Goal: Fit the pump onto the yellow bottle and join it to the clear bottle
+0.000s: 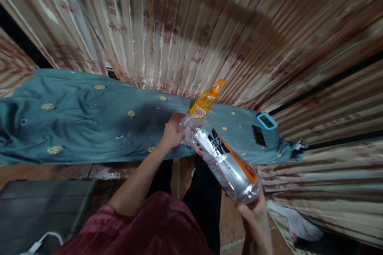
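Note:
A large clear plastic bottle (221,159) with a silver, black and orange label slants across the view in front of me. Its neck end points up and left, toward the cloth-covered surface. My left hand (174,132) is closed at the neck; some fingertips are hidden. A small whitish edge shows beside that hand, too unclear to name. Around the base, my right hand (253,213) is closed, with the thumb on the near side. Just beyond the neck is an orange pump bottle (206,101), partly covered by the clear bottle.
A teal patterned cloth (80,123) covers a long narrow surface. Toward its right end lie a dark phone (259,136) and a blue-framed digital display (267,121). Pleated curtains (179,28) hang behind. A grey slatted surface (38,207) and a white cable (44,241) are at lower left.

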Demonstrator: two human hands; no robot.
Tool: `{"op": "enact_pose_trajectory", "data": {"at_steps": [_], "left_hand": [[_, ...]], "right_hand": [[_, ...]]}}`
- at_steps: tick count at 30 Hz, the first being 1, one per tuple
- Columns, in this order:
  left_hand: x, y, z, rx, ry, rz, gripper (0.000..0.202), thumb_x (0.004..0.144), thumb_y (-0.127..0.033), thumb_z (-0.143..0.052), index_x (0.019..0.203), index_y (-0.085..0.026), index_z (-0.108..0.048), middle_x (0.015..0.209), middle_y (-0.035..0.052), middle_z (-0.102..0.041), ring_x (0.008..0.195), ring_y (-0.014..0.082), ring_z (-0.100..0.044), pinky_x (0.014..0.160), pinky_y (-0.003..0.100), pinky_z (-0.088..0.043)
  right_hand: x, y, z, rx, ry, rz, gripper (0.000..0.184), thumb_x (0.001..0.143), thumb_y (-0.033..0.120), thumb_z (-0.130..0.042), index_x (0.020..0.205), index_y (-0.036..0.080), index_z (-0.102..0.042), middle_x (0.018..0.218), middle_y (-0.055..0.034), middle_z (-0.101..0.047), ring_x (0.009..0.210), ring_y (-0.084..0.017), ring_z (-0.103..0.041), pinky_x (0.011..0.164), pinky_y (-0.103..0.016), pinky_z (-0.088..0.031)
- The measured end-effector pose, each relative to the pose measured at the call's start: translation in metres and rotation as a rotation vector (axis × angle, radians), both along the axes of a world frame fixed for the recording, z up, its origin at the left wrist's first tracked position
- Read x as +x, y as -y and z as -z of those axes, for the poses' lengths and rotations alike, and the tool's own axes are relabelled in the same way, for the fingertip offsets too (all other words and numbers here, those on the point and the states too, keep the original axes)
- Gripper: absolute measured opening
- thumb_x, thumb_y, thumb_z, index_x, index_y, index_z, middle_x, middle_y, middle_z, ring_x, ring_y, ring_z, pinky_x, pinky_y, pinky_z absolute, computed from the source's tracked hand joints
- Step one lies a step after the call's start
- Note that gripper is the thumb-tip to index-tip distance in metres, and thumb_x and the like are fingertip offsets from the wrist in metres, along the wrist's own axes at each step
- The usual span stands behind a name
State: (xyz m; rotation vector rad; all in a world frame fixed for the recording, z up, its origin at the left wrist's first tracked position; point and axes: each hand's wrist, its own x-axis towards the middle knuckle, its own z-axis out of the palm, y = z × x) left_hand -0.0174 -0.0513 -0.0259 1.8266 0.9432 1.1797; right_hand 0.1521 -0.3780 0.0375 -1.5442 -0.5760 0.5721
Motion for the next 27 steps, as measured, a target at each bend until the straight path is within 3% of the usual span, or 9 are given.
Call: {"op": "enact_pose_trajectory", "data": {"at_steps": [5,11,15,19,27], "left_hand": [[0.0,0.0,0.002,0.014,0.002,-0.003,0.055,0.098,-0.074,-0.095,0.111,-0.023,-0.081,0.117,0.0142,-0.086,0.111,0.0374,-0.085,0.103,0.053,-0.072],[0.0,0.0,0.002,0.033,0.02,0.017,0.057,0.1,-0.078,-0.09,0.111,-0.023,-0.081,0.117,0.0159,-0.087,0.112,0.0394,-0.085,0.104,0.056,-0.071],[-0.001,0.001,-0.001,0.008,-0.003,0.003,0.055,0.099,-0.075,-0.093,0.112,-0.023,-0.082,0.117,0.0151,-0.087,0.113,0.0389,-0.085,0.105,0.056,-0.071],[-0.001,0.002,-0.004,-0.012,-0.014,0.003,0.054,0.097,-0.073,-0.096,0.11,-0.024,-0.081,0.117,0.014,-0.087,0.113,0.0386,-0.084,0.106,0.055,-0.071],[-0.001,0.002,-0.003,-0.004,0.001,-0.006,0.05,0.097,-0.071,-0.097,0.107,-0.025,-0.08,0.114,0.0126,-0.085,0.11,0.0374,-0.084,0.104,0.054,-0.072]], "right_hand": [[-0.003,-0.001,-0.002,0.006,-0.023,-0.001,0.099,0.054,0.046,-0.121,0.148,0.039,-0.091,0.159,-0.0087,-0.091,0.146,-0.043,-0.087,0.123,-0.051,-0.071],[0.003,0.0,0.005,0.058,-0.007,-0.009,0.099,0.056,0.047,-0.121,0.15,0.038,-0.092,0.152,-0.009,-0.094,0.132,-0.039,-0.092,0.114,-0.047,-0.075],[0.004,0.003,0.007,0.035,0.012,-0.007,0.109,0.057,0.045,-0.12,0.161,0.039,-0.086,0.16,-0.0103,-0.091,0.137,-0.042,-0.09,0.117,-0.05,-0.074],[0.006,0.004,0.01,0.047,0.038,-0.025,0.101,0.057,0.044,-0.12,0.153,0.036,-0.091,0.158,-0.0112,-0.092,0.141,-0.042,-0.089,0.12,-0.05,-0.072],[0.006,0.005,0.011,0.053,0.031,-0.024,0.101,0.058,0.044,-0.12,0.154,0.038,-0.09,0.161,-0.0097,-0.09,0.138,-0.041,-0.09,0.118,-0.051,-0.074]]}}
